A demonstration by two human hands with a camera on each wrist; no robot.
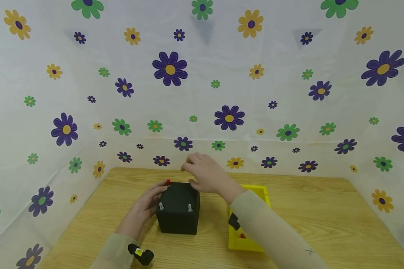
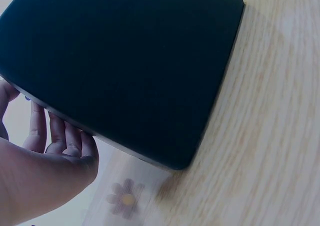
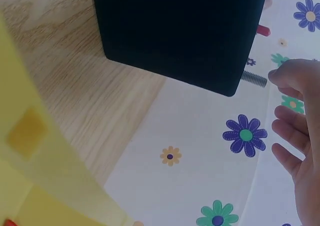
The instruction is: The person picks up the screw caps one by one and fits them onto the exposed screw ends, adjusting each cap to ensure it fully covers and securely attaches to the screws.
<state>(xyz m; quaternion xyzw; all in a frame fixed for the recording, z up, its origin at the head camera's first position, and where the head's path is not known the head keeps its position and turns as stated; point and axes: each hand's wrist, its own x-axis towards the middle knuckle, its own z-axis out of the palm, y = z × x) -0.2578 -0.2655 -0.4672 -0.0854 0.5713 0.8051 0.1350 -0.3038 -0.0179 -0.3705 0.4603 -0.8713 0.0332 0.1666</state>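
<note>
A black box [image 1: 179,218] stands on the table with metal studs at its top corners. On its far left stud sits a red cap [image 1: 168,182]. My left hand [image 1: 149,200] holds the box at its far left corner, its fingers bent around the back edge near the cap; in the left wrist view their tips are partly hidden behind the black side. Over the far right corner hovers my right hand [image 1: 207,173], fingers loosely bent with nothing between them. In the right wrist view its thumb tip is close to the end of a bare threaded stud [image 3: 254,78].
To the right of the box lies a yellow tray [image 1: 245,244], partly covered by my right forearm, with a small red piece [image 1: 242,236] inside. A white flowered sheet [image 1: 276,86] surrounds the wooden table [image 1: 316,209] at the back and sides.
</note>
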